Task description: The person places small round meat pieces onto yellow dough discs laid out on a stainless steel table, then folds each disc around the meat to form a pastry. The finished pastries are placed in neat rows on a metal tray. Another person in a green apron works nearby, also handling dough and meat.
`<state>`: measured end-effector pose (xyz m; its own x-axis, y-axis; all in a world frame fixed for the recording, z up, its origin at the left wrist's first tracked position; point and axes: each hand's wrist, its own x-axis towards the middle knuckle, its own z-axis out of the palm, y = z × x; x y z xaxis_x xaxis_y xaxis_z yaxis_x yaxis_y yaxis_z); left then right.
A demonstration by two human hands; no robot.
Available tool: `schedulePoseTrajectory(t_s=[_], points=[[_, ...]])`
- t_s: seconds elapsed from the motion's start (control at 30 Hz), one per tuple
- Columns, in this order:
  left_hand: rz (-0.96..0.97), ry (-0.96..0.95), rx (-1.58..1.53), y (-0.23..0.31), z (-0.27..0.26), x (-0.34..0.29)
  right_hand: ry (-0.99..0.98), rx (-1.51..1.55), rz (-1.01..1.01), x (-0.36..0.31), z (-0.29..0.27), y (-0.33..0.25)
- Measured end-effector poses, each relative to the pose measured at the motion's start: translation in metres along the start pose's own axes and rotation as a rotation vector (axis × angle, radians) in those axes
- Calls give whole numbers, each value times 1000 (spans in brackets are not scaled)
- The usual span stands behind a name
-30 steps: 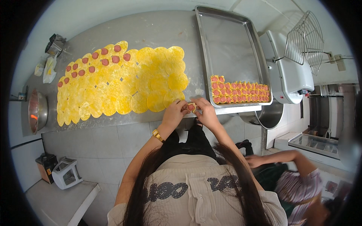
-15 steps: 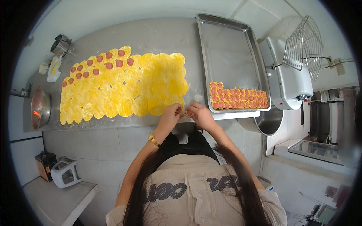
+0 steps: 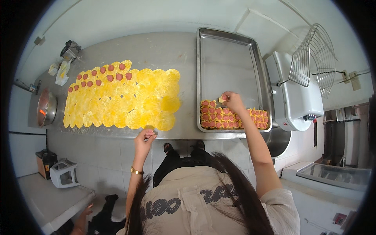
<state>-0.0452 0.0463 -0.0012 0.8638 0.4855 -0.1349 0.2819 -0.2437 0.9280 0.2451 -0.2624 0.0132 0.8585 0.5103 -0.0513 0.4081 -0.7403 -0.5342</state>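
My right hand [image 3: 234, 102] pinches a small open-topped dumpling [image 3: 223, 98] with pink filling and a yellow wrapper. It hovers over the metal tray [image 3: 200, 70], just above rows of similar dumplings [image 3: 213, 117] packed along the tray's near side. My left hand [image 3: 145, 138] is at the table's front edge, fingers closed at the near border of the wrapper sheet; what they grip is unclear. Overlapping round yellow wrappers [image 3: 117, 103] cover the middle of the table. Several far-left wrappers carry balls of pink meat filling [image 3: 111, 77].
A metal bowl [image 3: 47, 107] stands at the table's left end. Behind it are a metal container [image 3: 70, 50] and a plastic bag [image 3: 62, 72]. A white machine with a wire guard [image 3: 301, 86] borders the tray on the right. Another person's hand [image 3: 87, 210] shows low at left.
My hands were together at the table edge and have parted. The right carried the dumpling over the tray; the left moved left to the wrappers. Another person has appeared at lower left.
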Motion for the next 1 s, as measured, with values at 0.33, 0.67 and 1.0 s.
schedulePoseTrajectory(t_s=[0.33, 0.67, 1.0], points=[[-127, 191, 69, 30, 42, -47, -299, -47, -244, 9, 0, 3], [-220, 301, 124, 41, 83, -93, -413, -37, -372, 13, -5, 1], [-280, 378, 172, 39, 74, -109, -459, 32, -318, 20, -7, 3]])
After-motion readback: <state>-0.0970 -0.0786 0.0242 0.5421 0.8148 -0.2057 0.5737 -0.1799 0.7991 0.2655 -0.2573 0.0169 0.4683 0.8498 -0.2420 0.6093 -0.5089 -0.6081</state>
